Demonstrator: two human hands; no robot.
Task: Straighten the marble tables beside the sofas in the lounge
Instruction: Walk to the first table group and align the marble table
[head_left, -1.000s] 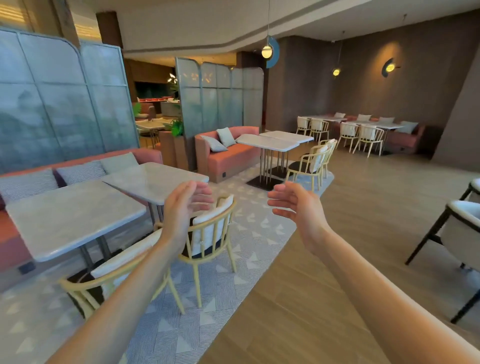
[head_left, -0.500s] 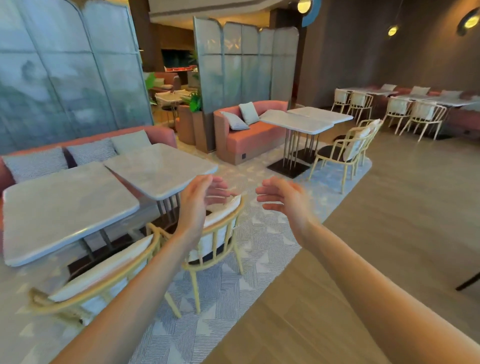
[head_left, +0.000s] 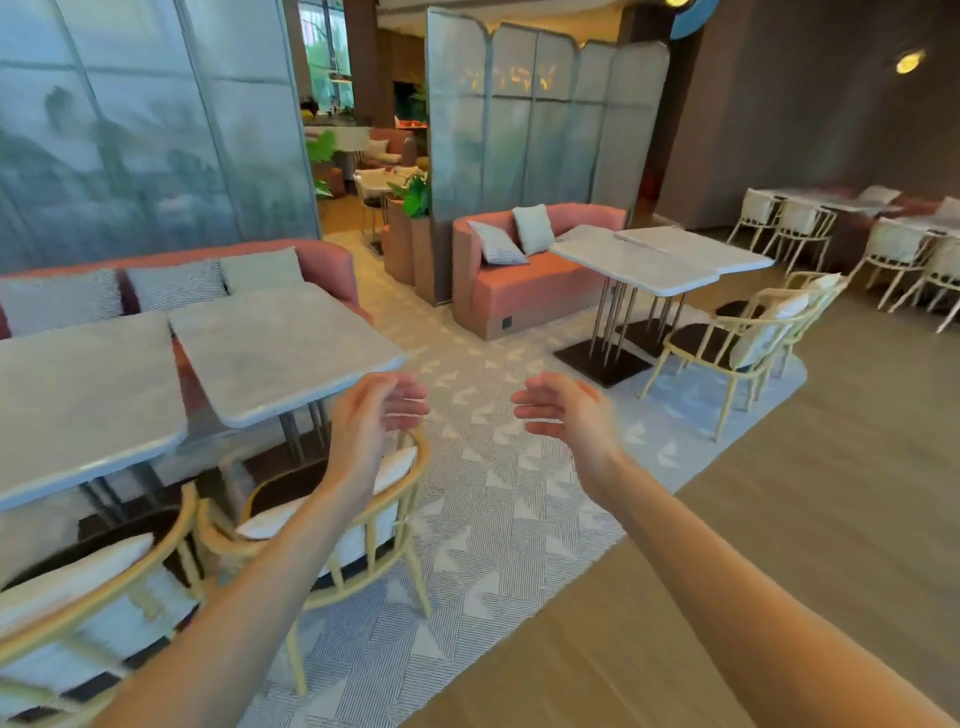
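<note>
hands: left hand (head_left: 371, 415) and right hand (head_left: 563, 410) apart, loosely curled, holding nothing
target: near marble table (head_left: 280, 348), angled beside pink sofa (head_left: 322, 260)
tip: grip both tabletop edges, swing it square

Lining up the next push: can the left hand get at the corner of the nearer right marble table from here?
Probably yes. The left hand hovers open just off that marble table corner, with only the chair back below it.

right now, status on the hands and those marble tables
Left hand and right hand open, holding nothing. Near marble table untouched, its corner just beyond the left fingers. Cream chair sits between person and table.
</note>
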